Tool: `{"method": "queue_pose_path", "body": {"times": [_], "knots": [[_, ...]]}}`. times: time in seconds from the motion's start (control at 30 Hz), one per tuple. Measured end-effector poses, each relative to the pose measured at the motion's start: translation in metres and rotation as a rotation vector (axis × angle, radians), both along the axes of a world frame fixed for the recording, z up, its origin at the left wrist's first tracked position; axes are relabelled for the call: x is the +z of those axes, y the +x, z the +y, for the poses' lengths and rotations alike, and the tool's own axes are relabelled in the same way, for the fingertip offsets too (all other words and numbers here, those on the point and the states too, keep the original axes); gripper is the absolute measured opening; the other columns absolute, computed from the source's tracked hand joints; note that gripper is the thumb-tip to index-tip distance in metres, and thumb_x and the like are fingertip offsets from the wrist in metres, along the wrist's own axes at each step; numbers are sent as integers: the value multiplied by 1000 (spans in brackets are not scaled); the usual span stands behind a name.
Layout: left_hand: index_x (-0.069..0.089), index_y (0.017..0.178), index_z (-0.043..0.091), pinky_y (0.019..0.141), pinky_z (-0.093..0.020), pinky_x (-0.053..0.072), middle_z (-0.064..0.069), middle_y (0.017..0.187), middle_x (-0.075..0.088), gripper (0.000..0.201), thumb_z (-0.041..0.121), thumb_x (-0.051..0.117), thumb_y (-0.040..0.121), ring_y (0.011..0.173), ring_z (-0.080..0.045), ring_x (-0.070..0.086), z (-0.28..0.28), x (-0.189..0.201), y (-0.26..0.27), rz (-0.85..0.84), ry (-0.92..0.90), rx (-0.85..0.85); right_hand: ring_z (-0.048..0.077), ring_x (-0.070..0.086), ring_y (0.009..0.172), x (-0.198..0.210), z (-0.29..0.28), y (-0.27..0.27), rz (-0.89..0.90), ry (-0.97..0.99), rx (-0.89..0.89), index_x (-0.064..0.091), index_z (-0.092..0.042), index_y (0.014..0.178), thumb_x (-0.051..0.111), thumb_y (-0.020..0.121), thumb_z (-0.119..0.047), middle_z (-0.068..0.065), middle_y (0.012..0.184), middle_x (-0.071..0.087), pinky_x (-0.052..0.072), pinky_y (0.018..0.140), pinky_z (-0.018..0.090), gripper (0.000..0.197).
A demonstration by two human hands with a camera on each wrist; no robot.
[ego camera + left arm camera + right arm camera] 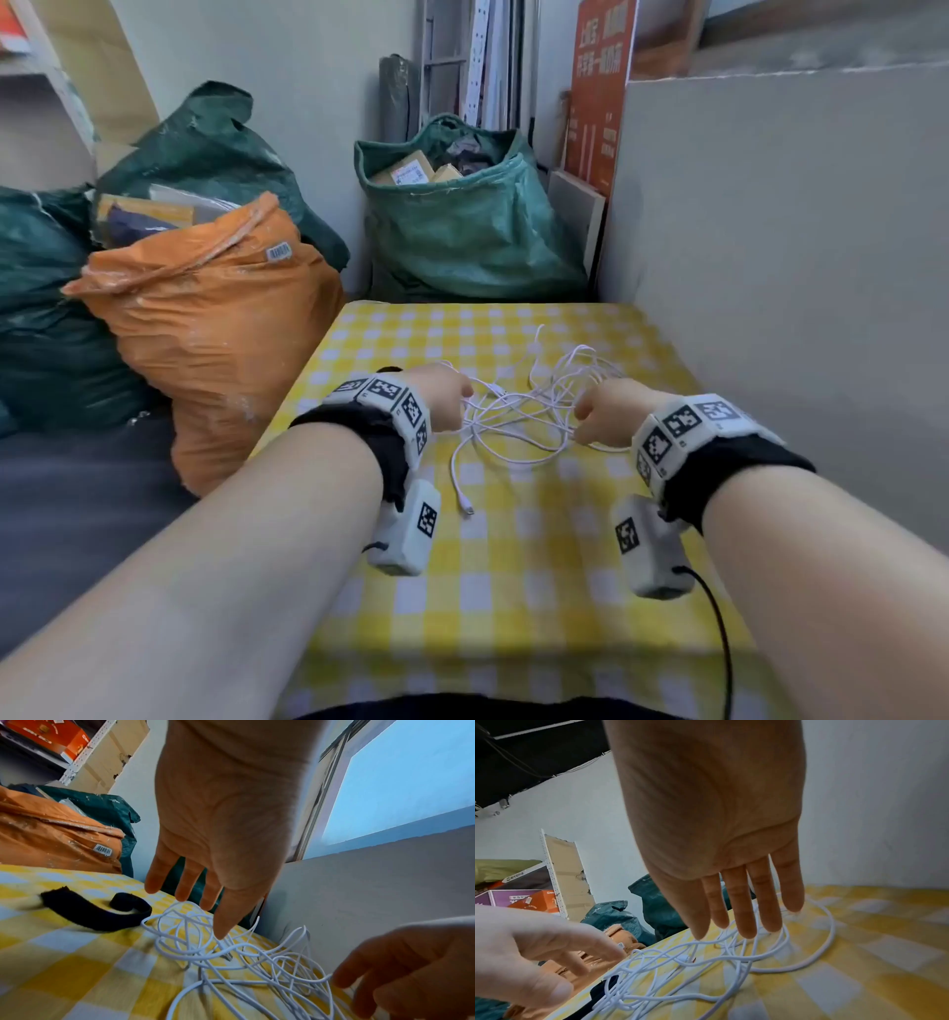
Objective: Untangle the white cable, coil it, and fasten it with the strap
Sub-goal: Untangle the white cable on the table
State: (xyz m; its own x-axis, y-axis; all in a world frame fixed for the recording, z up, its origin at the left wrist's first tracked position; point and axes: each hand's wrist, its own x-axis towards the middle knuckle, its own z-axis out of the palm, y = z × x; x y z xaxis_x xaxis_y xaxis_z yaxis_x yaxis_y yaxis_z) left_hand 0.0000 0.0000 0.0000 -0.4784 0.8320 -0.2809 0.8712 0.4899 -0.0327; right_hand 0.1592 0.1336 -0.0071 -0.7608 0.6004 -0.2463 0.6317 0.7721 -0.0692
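A tangled white cable (518, 416) lies in loose loops on the yellow checked tablecloth (513, 591). One plug end (468, 509) trails toward me. My left hand (464, 401) hovers at the tangle's left side. In the left wrist view its fingers (182, 892) are straight and its thumb tip touches a loop of the cable (231, 959). My right hand (583, 416) is at the tangle's right side, its straight fingers (746, 923) reaching down into the loops of the cable (680, 963). Neither hand grips anything. The black strap (97, 914) lies curled on the cloth just left of the cable.
An orange sack (205, 329) leans against the table's left edge, with dark green bags (462, 226) behind it and beyond the far edge. A grey board (770, 257) runs along the table's right side. The cloth nearest me is bare.
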Motion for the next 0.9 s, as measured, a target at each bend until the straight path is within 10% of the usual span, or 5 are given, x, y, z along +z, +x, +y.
{"method": "queue_pose_path", "body": {"times": [0.2, 0.53, 0.9], "knots": [[43, 138, 25, 101, -41, 42, -9, 142, 39, 48, 28, 50, 90, 128, -29, 42, 8, -24, -28, 7, -71, 5, 24, 57, 112, -16, 6, -27, 232, 4, -12, 64, -20, 118, 54, 87, -21, 4, 120, 65, 47, 92, 29, 33], [49, 90, 16, 65, -30, 47, 2, 78, 60, 11, 8, 51, 85, 77, -21, 62, 15, -40, -88, -313, 232, 91, 26, 54, 118, -33, -3, -109, 202, -94, 10, 60, -20, 124, 52, 90, -24, 5, 126, 61, 43, 99, 31, 35], [56, 104, 18, 70, -30, 48, -3, 93, 64, 19, 12, 55, 86, 80, -18, 59, 7, -35, -102, -383, 335, 66, 25, 64, 89, -24, -23, -138, 105, -222, -48, 71, -10, 100, 36, 97, -41, 4, 75, 66, 42, 68, 28, 46]]}}
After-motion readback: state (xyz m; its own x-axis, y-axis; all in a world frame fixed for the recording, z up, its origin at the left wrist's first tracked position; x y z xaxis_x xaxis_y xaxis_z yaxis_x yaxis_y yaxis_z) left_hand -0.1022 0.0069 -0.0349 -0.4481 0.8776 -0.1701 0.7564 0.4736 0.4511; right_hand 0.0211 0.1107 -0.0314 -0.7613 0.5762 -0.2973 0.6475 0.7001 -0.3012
